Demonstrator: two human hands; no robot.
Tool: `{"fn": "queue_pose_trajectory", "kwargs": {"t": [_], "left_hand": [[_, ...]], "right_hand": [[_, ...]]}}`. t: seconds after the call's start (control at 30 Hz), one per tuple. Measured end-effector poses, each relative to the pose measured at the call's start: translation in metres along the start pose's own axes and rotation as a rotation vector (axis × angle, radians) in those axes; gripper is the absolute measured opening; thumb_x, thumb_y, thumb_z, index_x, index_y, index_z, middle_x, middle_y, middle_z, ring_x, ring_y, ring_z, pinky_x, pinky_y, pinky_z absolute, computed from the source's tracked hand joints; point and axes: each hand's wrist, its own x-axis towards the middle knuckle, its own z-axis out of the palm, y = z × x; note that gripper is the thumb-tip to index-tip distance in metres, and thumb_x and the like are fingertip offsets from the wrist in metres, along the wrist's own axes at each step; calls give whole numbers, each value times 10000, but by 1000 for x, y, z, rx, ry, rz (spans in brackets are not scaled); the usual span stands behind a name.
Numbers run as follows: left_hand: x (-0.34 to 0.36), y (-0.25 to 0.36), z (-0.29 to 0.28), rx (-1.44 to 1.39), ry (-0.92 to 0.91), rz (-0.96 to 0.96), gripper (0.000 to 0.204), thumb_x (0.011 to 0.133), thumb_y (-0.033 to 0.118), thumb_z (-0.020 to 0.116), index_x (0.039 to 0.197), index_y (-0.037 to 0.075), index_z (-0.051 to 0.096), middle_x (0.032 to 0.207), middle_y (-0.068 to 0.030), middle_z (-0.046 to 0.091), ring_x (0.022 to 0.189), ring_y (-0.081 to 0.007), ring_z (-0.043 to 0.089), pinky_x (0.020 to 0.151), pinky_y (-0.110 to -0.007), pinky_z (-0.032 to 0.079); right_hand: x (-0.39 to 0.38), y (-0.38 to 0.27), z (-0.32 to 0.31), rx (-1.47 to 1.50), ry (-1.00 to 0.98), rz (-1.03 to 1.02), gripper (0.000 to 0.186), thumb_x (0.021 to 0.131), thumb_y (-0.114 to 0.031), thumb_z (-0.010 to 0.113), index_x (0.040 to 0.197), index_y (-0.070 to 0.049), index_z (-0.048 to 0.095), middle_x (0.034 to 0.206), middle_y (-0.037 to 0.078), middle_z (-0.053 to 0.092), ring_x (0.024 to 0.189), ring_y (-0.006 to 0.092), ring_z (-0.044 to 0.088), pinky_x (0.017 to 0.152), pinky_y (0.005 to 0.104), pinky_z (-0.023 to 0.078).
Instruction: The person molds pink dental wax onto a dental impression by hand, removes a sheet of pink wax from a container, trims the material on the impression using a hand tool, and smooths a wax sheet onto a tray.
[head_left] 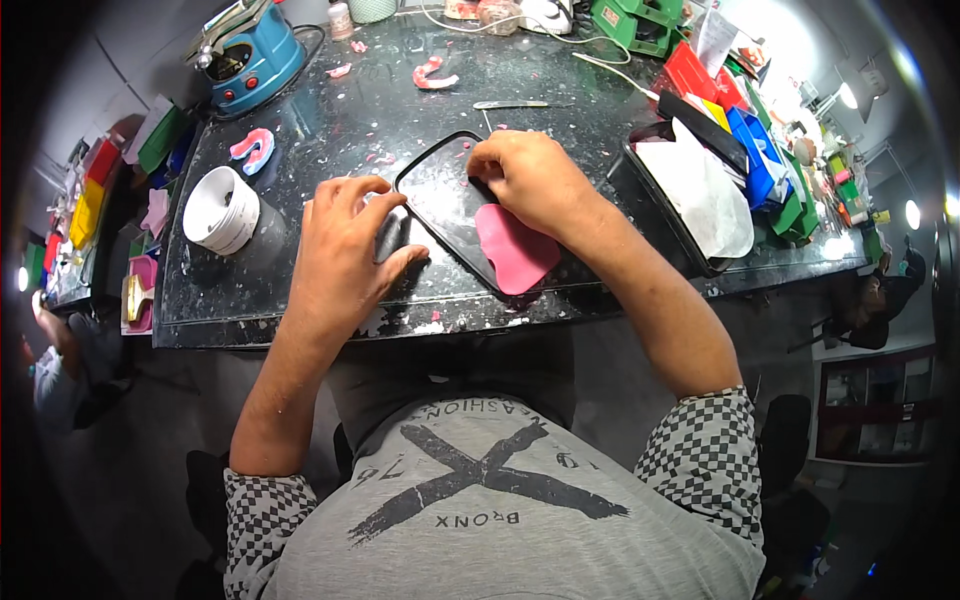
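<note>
A shallow black-rimmed tray (pixel 437 190) with rounded corners lies on the dark bench before me. My left hand (pixel 338 235) is at its left side, fingers apart and holding nothing, with the index fingertip close to the rim. Over the tray's right part is my right hand (pixel 535 180), its fingers curled together. Whatever is between those fingers is hidden. A pink wax-like sheet (pixel 517 252) with an uneven edge lies at the tray's near right, just below my right hand, partly overlapping the rim.
On the bench (pixel 330 130) are a white tub (pixel 222 212), a blue-and-pink dental piece (pixel 254 150), a pink arch-shaped piece (pixel 434 75) and a metal knife (pixel 512 105). A blue machine (pixel 250 65) stands back left. White paper (pixel 697 190) fills a black container at right; coloured bins (pixel 755 150) stand beyond.
</note>
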Motion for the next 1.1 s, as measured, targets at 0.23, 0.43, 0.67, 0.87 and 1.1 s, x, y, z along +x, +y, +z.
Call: {"fn": "queue_pose_trajectory", "kwargs": {"t": [0.23, 0.43, 0.67, 0.87, 1.1], "left_hand": [[-17, 5, 5, 42, 59, -17, 428, 784, 303, 840, 1186, 189, 749, 1308, -61, 560, 1200, -286, 471, 1020, -418, 390], [-29, 18, 19, 33, 138, -109, 379, 828, 252, 800, 1198, 189, 747, 1446, -85, 502, 1352, -313, 384, 1111, -457, 296], [-32, 13, 20, 0, 150, -120, 355, 833, 256, 795, 1178, 183, 752, 1516, -109, 454, 1425, -334, 319, 1171, -483, 234], [-33, 13, 17, -18, 149, -137, 359, 826, 244, 798, 1177, 183, 752, 1521, -114, 448, 1422, -342, 320, 1173, -484, 241], [-32, 13, 16, -28, 145, -139, 362, 827, 246, 801, 1180, 182, 752, 1519, -122, 445, 1425, -345, 319, 1173, -483, 251]], "right_hand": [[14, -9, 3, 98, -105, -33, 165, 818, -74, 667, 954, -52, 758, 928, 160, 744, 898, 341, 719, 821, 427, 569], [36, 5, -17, 104, -16, 35, 201, 863, -26, 668, 1050, -15, 743, 1008, 158, 760, 915, 251, 747, 828, 338, 577], [49, 9, -1, -35, -107, -108, 204, 877, -74, 701, 1066, -5, 737, 1017, 162, 752, 936, 306, 735, 854, 376, 574], [51, 5, -2, 52, -145, -127, 172, 863, -96, 678, 1011, -29, 732, 952, 170, 735, 920, 366, 701, 844, 432, 560], [52, -2, -1, 150, -170, -62, 173, 866, -59, 720, 1031, -9, 720, 957, 144, 748, 890, 268, 719, 826, 365, 566]]}}
